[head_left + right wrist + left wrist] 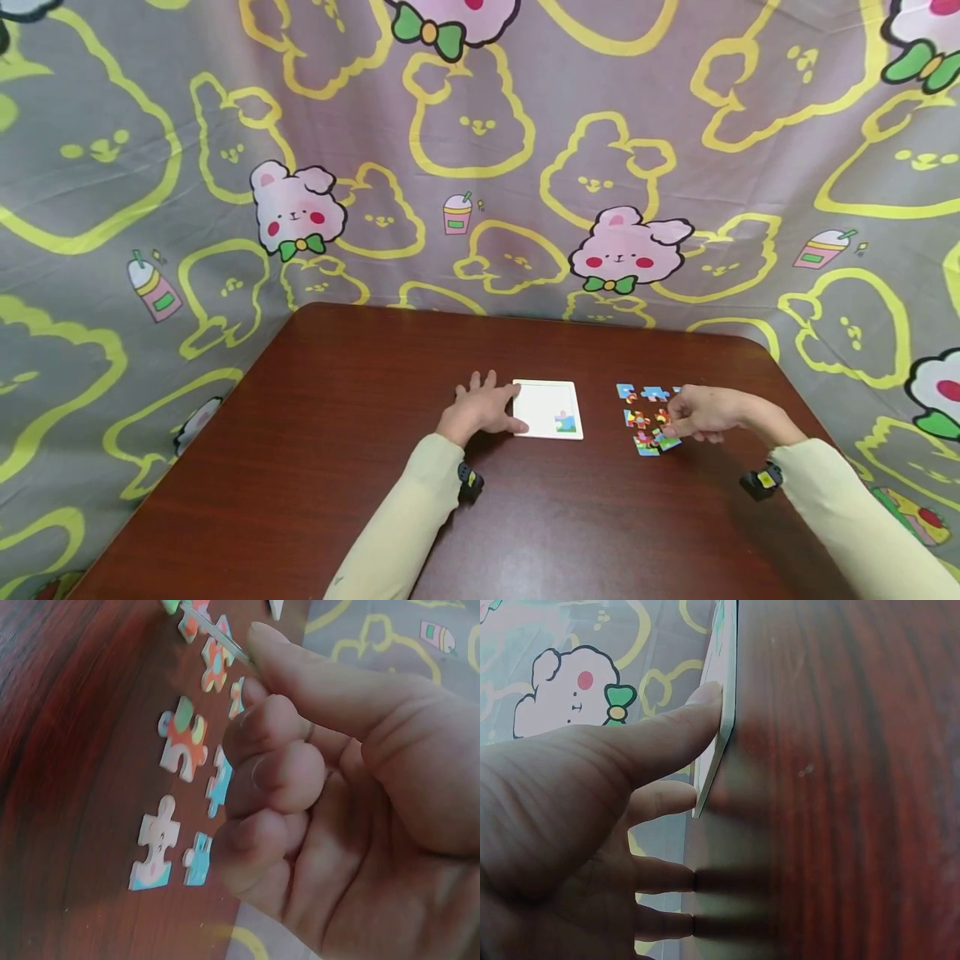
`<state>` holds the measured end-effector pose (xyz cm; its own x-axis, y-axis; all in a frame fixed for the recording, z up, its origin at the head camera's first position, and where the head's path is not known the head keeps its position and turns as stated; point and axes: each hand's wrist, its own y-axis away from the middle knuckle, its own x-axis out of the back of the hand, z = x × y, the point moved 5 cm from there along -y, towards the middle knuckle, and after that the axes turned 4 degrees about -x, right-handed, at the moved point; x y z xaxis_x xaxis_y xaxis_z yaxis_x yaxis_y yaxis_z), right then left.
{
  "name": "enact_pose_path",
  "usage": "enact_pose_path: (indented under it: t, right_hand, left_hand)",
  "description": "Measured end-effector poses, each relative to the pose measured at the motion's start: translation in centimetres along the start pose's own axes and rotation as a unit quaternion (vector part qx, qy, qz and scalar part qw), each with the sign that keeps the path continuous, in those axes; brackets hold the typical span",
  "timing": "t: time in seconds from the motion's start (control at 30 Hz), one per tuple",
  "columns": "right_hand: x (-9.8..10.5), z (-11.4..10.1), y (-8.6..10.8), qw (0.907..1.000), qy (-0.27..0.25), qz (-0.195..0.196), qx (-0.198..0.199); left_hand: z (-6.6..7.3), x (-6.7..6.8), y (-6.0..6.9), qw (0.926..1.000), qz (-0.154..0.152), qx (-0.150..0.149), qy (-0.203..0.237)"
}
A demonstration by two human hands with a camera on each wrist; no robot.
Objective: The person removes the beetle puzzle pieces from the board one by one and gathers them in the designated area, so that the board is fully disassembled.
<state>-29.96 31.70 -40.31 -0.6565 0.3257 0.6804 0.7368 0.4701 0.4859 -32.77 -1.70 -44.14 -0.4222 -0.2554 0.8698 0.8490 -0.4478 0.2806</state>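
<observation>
A white puzzle tray (536,407) lies on the table, with a pink, blue and green puzzle section (566,421) in its lower right corner. My left hand (480,408) rests at the tray's left side, fingers spread, with the thumb (682,727) and index fingertip touching its edge. To the right of the tray, my right hand (708,413) pinches a puzzle piece (223,636) between thumb and forefinger, its other fingers curled; the piece is seen nearly edge-on in the right wrist view. Loose puzzle pieces (184,742) lie beside and partly under that hand.
Several loose pieces (655,393) with blue, orange and green printing lie in loose rows right of the tray. The dark red-brown wooden table (360,383) reaches back to a grey cloth (525,192) printed with yellow and pink cartoon animals.
</observation>
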Motion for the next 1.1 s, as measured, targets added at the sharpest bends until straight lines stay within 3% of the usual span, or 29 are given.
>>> enact_pose_path:
  t: [0.23, 0.47, 0.67, 0.87, 1.1]
  right_hand:
    - [-0.2, 1.1, 0.4, 0.9998, 0.004, -0.014, -0.010]
    - [-0.4, 2.6, 0.5, 0.9979, 0.007, -0.013, -0.063]
    - [-0.9, 3.5, 0.4, 0.9965, 0.011, -0.016, -0.081]
    - [-0.9, 3.5, 0.2, 0.9954, 0.030, -0.012, -0.090]
    - [-0.3, 2.1, -0.4, 0.9934, 0.049, -0.003, -0.104]
  left_hand:
    - [-0.1, -0.1, 0.0, 1.0000, 0.000, 0.000, -0.001]
    - [-0.1, -0.1, 0.0, 1.0000, 0.000, -0.002, 0.002]
    - [-0.1, 0.0, 0.1, 0.9999, 0.002, -0.004, 0.011]
    - [0.0, 0.1, 0.2, 0.9999, 0.004, -0.006, 0.011]
    - [0.0, 0.2, 0.1, 0.9999, 0.004, -0.006, 0.010]
